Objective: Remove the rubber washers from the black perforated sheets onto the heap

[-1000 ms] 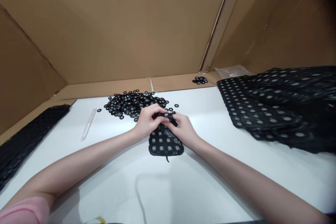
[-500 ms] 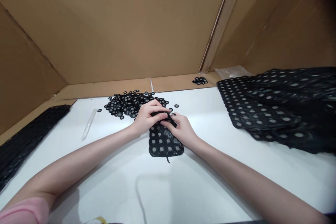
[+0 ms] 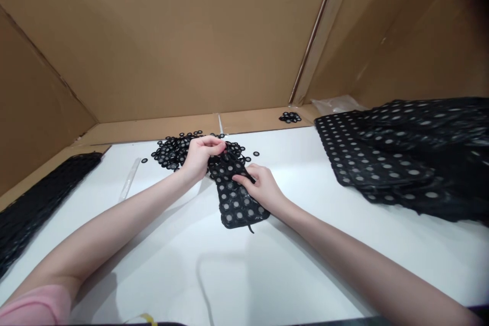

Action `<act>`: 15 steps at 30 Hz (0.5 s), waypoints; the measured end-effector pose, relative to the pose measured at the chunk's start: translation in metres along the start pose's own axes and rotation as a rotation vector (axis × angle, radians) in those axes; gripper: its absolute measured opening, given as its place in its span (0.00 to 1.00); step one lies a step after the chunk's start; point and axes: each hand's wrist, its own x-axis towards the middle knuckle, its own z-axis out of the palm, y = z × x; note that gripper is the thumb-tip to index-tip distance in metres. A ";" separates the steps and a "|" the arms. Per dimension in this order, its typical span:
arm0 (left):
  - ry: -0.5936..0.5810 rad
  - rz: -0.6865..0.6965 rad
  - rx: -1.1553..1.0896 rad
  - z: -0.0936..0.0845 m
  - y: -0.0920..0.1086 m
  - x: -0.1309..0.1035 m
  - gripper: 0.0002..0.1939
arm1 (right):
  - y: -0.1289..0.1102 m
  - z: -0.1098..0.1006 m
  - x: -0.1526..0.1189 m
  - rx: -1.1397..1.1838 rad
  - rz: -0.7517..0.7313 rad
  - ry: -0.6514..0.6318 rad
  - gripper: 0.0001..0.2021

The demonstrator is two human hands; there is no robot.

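Observation:
A small black panel (image 3: 237, 196) with rows of pale round dots lies in front of me, slightly tilted, with a short black cord end (image 3: 251, 228) sticking out of its near edge. My left hand (image 3: 200, 155) is closed in a pinch at the panel's far end, raised a little; whether it grips the edge itself or a cord there is too small to tell. With thumb and fingers closed, my right hand (image 3: 262, 186) holds the panel's right edge. Behind my left hand spreads a heap of small black rings (image 3: 171, 150) with pale centres, partly hidden by that hand.
A large dotted black sheet (image 3: 359, 163) lies folded at the right, near a clear plastic bag (image 3: 336, 104). Long black material (image 3: 42, 204) lies at left, beside a whitish strip (image 3: 130, 178). Some rings (image 3: 290, 117) sit at the back. Cardboard walls (image 3: 191, 46) enclose the white table (image 3: 305, 275).
My left hand has moved left and slightly away from my right hand, lifting and stretching the panel's far end, so more dots show. The panel has turned a little; my right hand stays nearly in place.

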 end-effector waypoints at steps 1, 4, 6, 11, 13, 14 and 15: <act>0.010 -0.002 -0.017 0.001 -0.001 0.000 0.07 | 0.000 0.000 0.000 0.004 -0.002 0.000 0.19; 0.046 -0.016 -0.072 0.003 -0.003 0.001 0.07 | 0.000 0.000 0.000 0.005 -0.001 0.004 0.20; 0.102 0.002 -0.120 -0.001 0.000 0.007 0.06 | 0.001 -0.001 0.000 0.014 0.001 0.009 0.19; 0.174 0.239 0.115 -0.029 0.005 0.029 0.08 | 0.002 -0.001 -0.003 0.065 0.079 0.019 0.16; 0.093 0.291 0.432 -0.040 -0.001 0.034 0.10 | 0.002 -0.002 -0.003 0.152 0.133 0.021 0.15; 0.067 0.317 0.600 -0.044 -0.004 0.034 0.09 | 0.001 -0.003 -0.003 0.215 0.159 0.021 0.14; 0.055 0.354 0.750 -0.046 -0.007 0.033 0.09 | 0.001 -0.004 -0.003 0.278 0.182 0.021 0.14</act>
